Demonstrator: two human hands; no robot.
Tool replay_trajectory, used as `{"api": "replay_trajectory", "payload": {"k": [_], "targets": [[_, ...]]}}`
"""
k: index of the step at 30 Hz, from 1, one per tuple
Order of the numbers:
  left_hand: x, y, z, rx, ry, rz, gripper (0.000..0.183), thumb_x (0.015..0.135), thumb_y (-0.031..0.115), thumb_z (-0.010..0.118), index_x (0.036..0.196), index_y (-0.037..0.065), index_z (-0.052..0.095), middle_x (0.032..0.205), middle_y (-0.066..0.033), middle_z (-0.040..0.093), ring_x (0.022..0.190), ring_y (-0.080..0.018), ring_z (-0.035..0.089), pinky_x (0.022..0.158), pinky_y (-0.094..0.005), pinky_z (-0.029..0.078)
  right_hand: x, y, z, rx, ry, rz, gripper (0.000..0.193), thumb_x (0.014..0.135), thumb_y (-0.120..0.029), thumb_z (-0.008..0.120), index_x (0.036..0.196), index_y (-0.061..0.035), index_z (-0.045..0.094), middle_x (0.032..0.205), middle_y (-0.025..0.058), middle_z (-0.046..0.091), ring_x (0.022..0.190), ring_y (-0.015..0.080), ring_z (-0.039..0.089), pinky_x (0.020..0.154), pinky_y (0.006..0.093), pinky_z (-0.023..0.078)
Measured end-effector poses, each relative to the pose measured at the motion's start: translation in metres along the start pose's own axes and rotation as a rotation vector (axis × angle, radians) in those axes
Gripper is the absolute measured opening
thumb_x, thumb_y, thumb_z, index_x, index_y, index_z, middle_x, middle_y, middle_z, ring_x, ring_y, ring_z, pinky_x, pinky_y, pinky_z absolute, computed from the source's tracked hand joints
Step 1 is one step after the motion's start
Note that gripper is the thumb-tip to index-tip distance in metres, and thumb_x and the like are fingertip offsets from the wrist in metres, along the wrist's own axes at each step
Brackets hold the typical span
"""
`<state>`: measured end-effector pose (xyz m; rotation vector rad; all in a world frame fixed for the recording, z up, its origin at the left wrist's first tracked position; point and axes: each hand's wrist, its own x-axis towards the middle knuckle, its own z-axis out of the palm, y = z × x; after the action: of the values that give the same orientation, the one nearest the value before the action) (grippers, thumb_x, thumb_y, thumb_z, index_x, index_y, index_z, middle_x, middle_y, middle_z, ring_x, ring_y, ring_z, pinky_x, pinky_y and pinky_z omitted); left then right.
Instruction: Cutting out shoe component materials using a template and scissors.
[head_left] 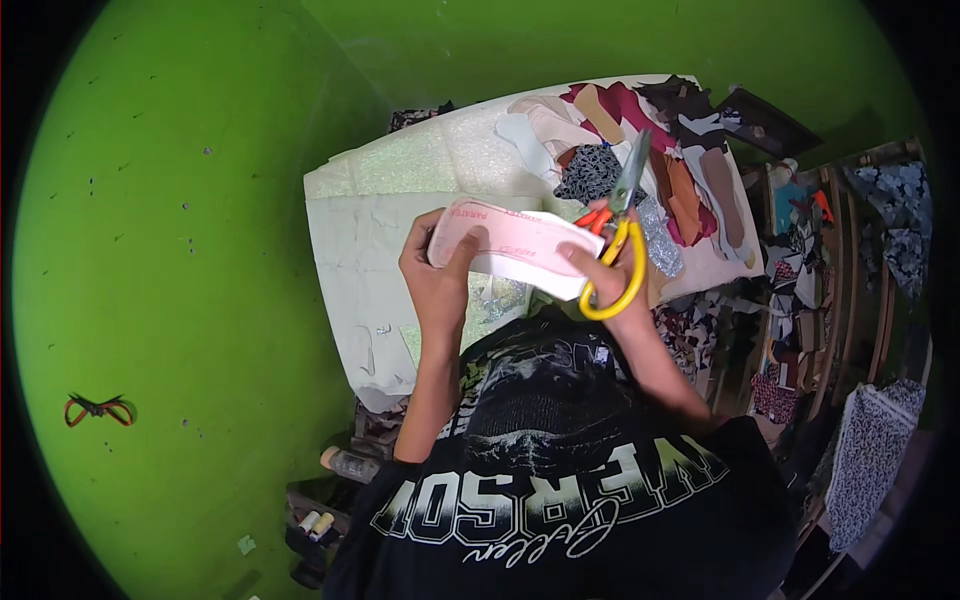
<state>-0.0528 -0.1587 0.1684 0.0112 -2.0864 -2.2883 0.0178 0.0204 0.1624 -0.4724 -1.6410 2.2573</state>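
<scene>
Both hands at work above a white-covered table (345,245). Pink-faced, white-edged elongated sheet with rounded left end (515,243) held up between them, between the table's left and right edges.

Left hand (440,262): pinching the sheet's left end, thumb on the pink face, fingers curled behind; cannot tell how those are spaced. Right hand (618,278): thumb pressing the sheet's right end, other fingers partly hidden, spacing unclear. Same hand carries metal-bladed scissors with a yellow handle loop (629,185), blades pointing toward the table's far edge.

Toward the far right corner: overlapping flat scraps, among them a tan strip (598,113), an orange-brown piece (684,202) and a dark grey textured bundle (590,175). Glittery silver piece (660,240) nearer the right edge. Left of the table, green wall (180,300) with an orange-and-black handled tool (99,410) against it.
</scene>
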Motion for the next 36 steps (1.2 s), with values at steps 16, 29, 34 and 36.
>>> {"api": "replay_trajectory", "payload": {"k": [16,29,34,36], "targets": [[-0.02,-0.017,-0.004,-0.284,-0.749,-0.529,0.071,0.082,-0.01,0.064,0.145,0.001,0.034,0.129,-0.0107,0.057,0.116,-0.0174,0.057,0.098,-0.0322,0.047,0.078,-0.046,-0.012,-0.641,-0.568,-0.178,0.062,0.075,-0.035,0.081,0.116,-0.0006,0.051,0.099,0.0029,0.055,0.098,0.0131,0.05,0.09,0.0259,0.04],[-0.009,0.011,0.004,-0.244,-0.358,-0.237,0.064,0.087,-0.013,0.054,0.14,0.004,0.023,0.124,-0.0164,0.054,0.111,-0.0189,0.057,0.09,-0.0311,0.049,-0.031,-0.028,-0.036,-0.567,-0.862,0.169,0.08,0.079,-0.066,0.066,0.114,-0.0014,0.033,0.082,0.009,0.054,0.071,0.0213,0.056,0.065,0.0349,0.047],[-0.011,0.006,0.011,-0.228,-0.359,-0.224,0.064,0.087,-0.014,0.053,0.141,0.004,0.023,0.125,-0.0158,0.052,0.112,-0.0182,0.057,0.09,-0.0309,0.049,-0.032,-0.022,-0.033,-0.471,-0.801,0.228,0.075,0.082,-0.069,0.06,0.104,-0.0014,0.035,0.078,0.0096,0.054,0.067,0.0233,0.057,0.063,0.0359,0.046],[-0.011,0.005,0.011,-0.236,-0.326,-0.205,0.064,0.087,-0.014,0.053,0.141,0.004,0.023,0.126,-0.0156,0.052,0.112,-0.0181,0.056,0.09,-0.0309,0.049,-0.029,-0.034,-0.026,-0.604,-0.821,0.113,0.076,0.083,-0.073,0.053,0.1,-0.0016,0.036,0.075,0.0103,0.055,0.066,0.0244,0.057,0.063,0.0356,0.046]]}}
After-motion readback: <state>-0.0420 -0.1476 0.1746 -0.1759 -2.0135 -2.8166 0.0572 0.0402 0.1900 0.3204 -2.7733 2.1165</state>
